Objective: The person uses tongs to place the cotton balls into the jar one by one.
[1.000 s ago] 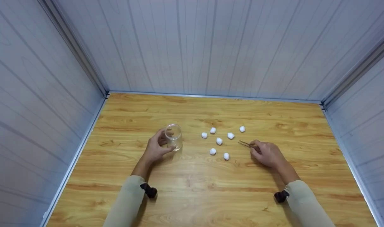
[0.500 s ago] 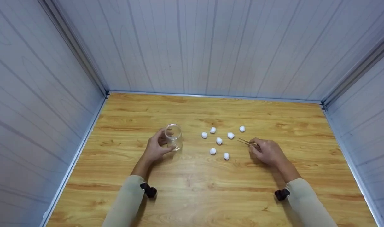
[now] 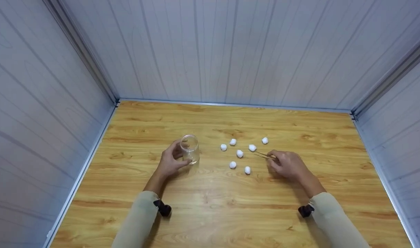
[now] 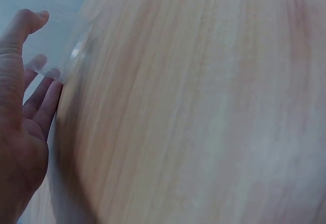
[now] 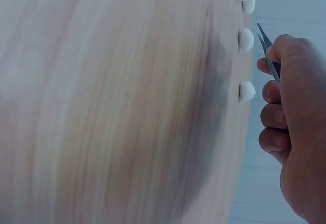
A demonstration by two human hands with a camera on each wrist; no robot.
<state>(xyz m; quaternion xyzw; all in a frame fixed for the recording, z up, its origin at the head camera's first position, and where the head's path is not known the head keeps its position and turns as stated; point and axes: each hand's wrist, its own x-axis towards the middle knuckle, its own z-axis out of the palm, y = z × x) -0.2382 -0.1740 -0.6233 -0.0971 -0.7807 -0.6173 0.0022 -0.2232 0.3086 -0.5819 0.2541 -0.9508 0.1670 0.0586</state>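
Observation:
My left hand [image 3: 171, 161] holds a clear glass beaker [image 3: 190, 150] upright on the table, thumb on the near side and fingers curved round the back. In the left wrist view the beaker [image 4: 69, 35] shows faintly between thumb and fingers. My right hand [image 3: 288, 165] pinches a pair of metal tweezers [image 3: 265, 155], whose slightly parted tips point left, close to a white cotton ball [image 3: 252, 147]. In the right wrist view the tweezers [image 5: 268, 53] stick out past the curled fingers, with nothing between the tips. Several more cotton balls [image 3: 239, 154] lie scattered between the hands.
The wood-grain table [image 3: 210, 213] is enclosed by pale panels, with a back wall [image 3: 213, 51] and one wall on each side. A metal strip [image 3: 230, 105] runs along the table's far edge. A black wrist camera [image 3: 163, 208] sits on each sleeve.
My right hand has moved a little to the left with the tweezers, bringing their tips near one cotton ball. The left hand, beaker and cotton balls have stayed in place.

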